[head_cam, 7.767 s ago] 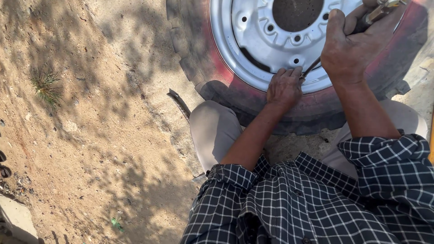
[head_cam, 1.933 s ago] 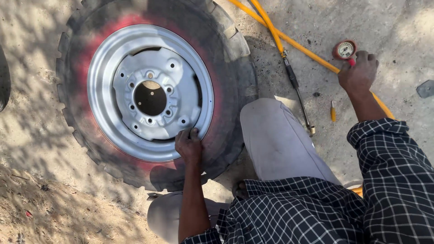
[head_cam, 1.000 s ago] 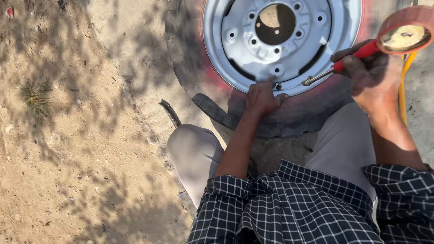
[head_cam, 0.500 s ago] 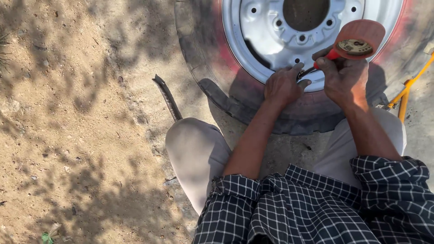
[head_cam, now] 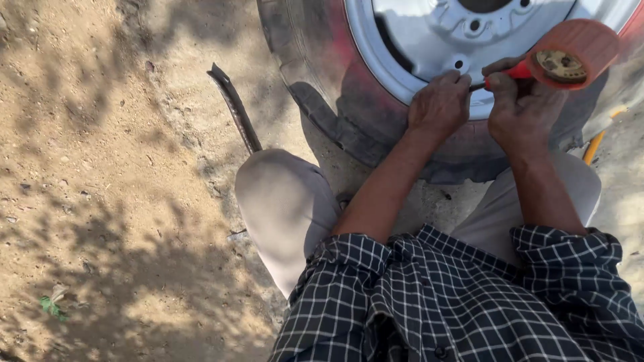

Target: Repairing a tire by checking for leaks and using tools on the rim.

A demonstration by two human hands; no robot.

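Round red-cased gauge [head_cam: 569, 57] gripped by right hand [head_cam: 523, 110]; left hand [head_cam: 439, 104] pinches at smooth silver rim [head_cam: 402, 60].

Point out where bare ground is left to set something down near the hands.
Open dirt lies left of the tyre and the metal bar, reaching the bent knee. Crowded: the rim edge, where left hand and right hand with the red gauge meet.

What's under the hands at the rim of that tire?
Under the left hand and right hand lie the silver rim and black tire. The gauge's tip is covered by the fingers, so its contact point is hidden.
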